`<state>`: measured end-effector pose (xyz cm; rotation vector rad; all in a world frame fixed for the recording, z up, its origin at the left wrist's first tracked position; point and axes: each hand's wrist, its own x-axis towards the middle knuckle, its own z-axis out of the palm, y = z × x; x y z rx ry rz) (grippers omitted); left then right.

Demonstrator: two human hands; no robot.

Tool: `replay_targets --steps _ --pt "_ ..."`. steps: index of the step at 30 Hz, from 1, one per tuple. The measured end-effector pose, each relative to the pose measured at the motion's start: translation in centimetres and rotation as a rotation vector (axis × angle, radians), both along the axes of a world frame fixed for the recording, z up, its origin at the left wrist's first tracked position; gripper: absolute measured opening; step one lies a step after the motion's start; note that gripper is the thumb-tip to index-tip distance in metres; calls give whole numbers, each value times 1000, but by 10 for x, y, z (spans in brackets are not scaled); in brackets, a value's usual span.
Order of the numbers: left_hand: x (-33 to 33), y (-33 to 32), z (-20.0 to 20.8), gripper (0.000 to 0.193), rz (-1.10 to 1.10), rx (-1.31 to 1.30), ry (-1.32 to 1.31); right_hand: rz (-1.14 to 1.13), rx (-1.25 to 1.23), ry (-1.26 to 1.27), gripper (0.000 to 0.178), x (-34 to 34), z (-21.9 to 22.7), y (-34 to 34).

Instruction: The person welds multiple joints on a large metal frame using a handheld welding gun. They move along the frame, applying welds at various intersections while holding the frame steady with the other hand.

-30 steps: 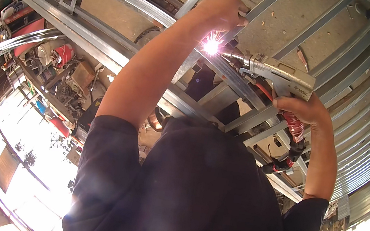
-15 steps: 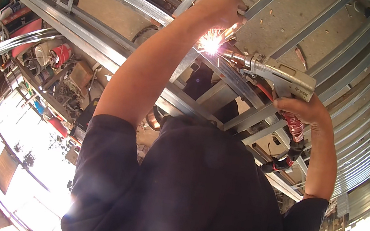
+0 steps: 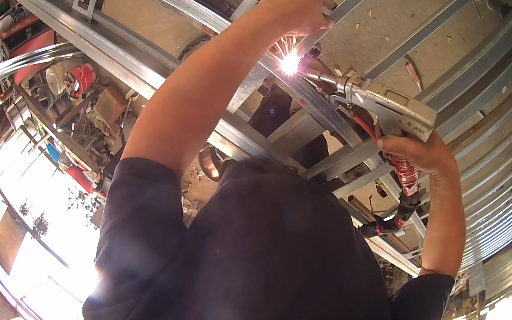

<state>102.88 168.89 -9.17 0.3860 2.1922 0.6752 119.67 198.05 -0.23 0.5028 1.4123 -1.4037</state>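
Note:
My right hand (image 3: 421,153) is closed around the handle of a welding torch (image 3: 395,108), a grey gun with red wrapping on its grip. The torch nozzle points left, and a bright arc (image 3: 290,64) with sparks burns just past its tip, against a metal rail of the frame (image 3: 324,107). Above the arc, my left hand (image 3: 303,10) is curled around the near end of a slanting metal bar (image 3: 356,2). The fingertips are partly hidden, and the glare hides the joint itself.
The torch cable (image 3: 402,207), wrapped in red and black, hangs below my right hand. Long silvery rails (image 3: 88,33) run to the left, and many parallel bars curve at the right. A coil of wire (image 3: 210,163) lies under my left arm. Clutter (image 3: 110,107) fills the left side.
My left hand has shifted slightly left and up with the bar. The arc is smaller and lies slightly lower left, with sparks fanning upward. The torch has barely moved.

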Motion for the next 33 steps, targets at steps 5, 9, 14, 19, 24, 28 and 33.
replay_targets --steps 5,9,14,19,24,28,33 --pt "8 15 31 45 2 -71 200 -129 62 -12 61 17 19 26" --pt "36 53 33 49 35 75 205 -60 105 -9 62 43 23 57" --pt "78 81 -1 54 -118 77 110 -23 139 -71 66 64 19 70" --pt "74 83 4 55 -102 12 -55 9 114 -48 69 66 11 73" --pt "76 83 2 56 -49 6 -84 20 98 -7 72 66 5 69" --pt "76 81 -4 55 -46 44 -55 12 75 -2 74 69 2 73" --pt "76 82 -9 55 -61 49 -42 12 67 -13 75 71 0 75"
